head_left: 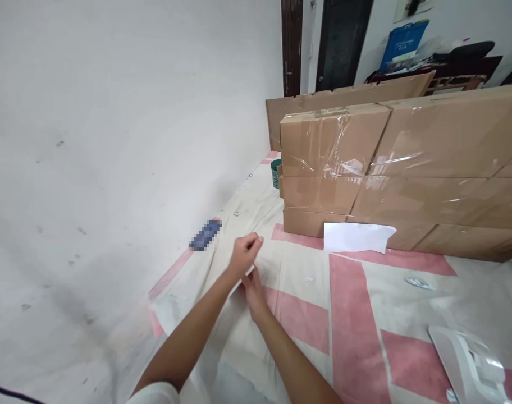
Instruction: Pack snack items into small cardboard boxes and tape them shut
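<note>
- We look along a white wall (113,140) on the left, scuffed with small dark marks, and a low surface spread with a cream and pink cloth (306,320)
- Our left hand (244,253) reaches forward from the lower left, its forearm bare and a white sleeve at the bottom edge
- Its fingers are curled in, thumb pressed to the fingertips, wrist bent slightly down; it is closed, and we cannot tell whether anything sits in the pinch
- Our right hand (252,290) comes in from the lower right and passes just under the left wrist, so the two forearms form a narrow V
- Only its back shows; the fingers are hidden under the left wrist, so we cannot tell if it is open or gripping
- A raised fold (188,300) of the cloth runs from the wall side up to both hands and touches the right hand
- Stacked cardboard boxes (407,163), taped in clear film, stand well beyond the hands
- A white sheet of paper (357,237) leans on the lowest box
- A white plastic object (470,359) lies at the lower right
</note>
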